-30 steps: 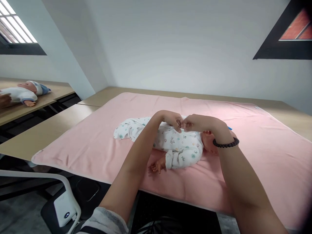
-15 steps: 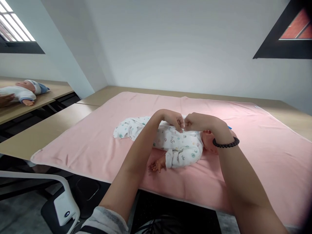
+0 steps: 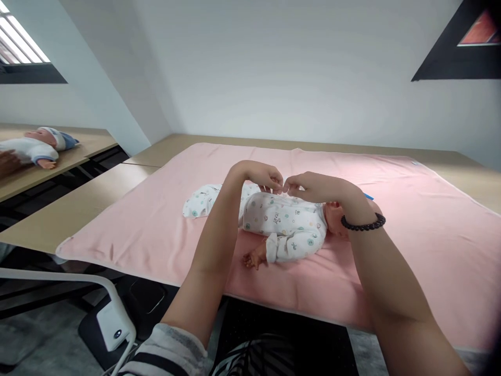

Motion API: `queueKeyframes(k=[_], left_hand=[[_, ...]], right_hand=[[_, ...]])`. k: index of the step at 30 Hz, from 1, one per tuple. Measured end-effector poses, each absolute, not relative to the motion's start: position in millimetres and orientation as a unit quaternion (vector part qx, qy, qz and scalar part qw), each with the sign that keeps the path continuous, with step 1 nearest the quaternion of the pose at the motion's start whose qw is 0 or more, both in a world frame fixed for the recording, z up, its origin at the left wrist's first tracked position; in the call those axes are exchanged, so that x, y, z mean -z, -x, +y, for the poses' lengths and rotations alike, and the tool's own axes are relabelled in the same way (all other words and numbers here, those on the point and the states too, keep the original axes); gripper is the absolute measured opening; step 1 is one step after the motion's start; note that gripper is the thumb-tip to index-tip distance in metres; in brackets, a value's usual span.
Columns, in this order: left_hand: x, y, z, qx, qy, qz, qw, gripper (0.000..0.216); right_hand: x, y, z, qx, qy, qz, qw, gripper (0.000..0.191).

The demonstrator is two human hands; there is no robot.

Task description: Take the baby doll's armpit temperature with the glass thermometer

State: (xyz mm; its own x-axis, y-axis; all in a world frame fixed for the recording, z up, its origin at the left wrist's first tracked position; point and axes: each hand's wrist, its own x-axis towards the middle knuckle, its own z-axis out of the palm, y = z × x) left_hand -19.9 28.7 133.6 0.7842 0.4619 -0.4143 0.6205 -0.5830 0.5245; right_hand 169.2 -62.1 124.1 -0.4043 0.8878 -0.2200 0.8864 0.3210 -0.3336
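A pale wall rises behind the wood-toned surface, most of which lies beneath a pink blanket with a light edging, rumpled in soft folds near the front. A white-framed chair with dark parts stands at the lower left, below the blanket's front edge.

On the middle of the blanket lies a baby doll, face up, head to the right and legs to the left. Its white clothing carries small scattered prints, some of them green; the near sleeve's cuff is folded back, and the small bare hand rests on the blanket. The person's left forearm crosses the doll's lower body, while the right hand and wrist hide part of its head.

Farther left, a second doll in white and a blue-and-white cap lies at another person's hand.

The left hand and right hand meet closely over the doll's torso, fingers bent; whether they pinch cloth cannot be told. A dark beaded bracelet circles the right wrist. A small blue item shows beyond it.
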Motion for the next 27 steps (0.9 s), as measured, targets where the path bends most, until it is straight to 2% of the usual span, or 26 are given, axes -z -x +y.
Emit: queueKeyframes(k=[3,8,15,21,27], left_hand=[[-136.8,26.5,25.6,0.128,-0.874,0.332,0.331,0.027],[-138.2,18.1,15.0,0.128,-0.852,0.372,0.347,0.023],[-129.2,32.2,-13.5,0.035,-0.868,0.380,0.319,0.044],[-117.0,59.9,-31.3,-0.044,-0.866,0.379,0.324,0.059],[-133.9,22.3,4.2,0.087,-0.854,0.376,0.350,0.035]], right_hand=[[-115.6,-161.3,-57.7,-0.210,0.501,-0.839,0.027,0.025],[-99.7,-156.8,-48.4,-0.203,0.490,-0.848,0.019,0.015],[-99.4,-154.3,-50.8,-0.214,0.448,-0.868,0.003,0.009],[-95.9,-148.2,-49.6,-0.202,0.477,-0.855,-0.006,0.021],[-93.1,-143.0,-52.1,-0.154,0.512,-0.845,-0.019,0.025]])
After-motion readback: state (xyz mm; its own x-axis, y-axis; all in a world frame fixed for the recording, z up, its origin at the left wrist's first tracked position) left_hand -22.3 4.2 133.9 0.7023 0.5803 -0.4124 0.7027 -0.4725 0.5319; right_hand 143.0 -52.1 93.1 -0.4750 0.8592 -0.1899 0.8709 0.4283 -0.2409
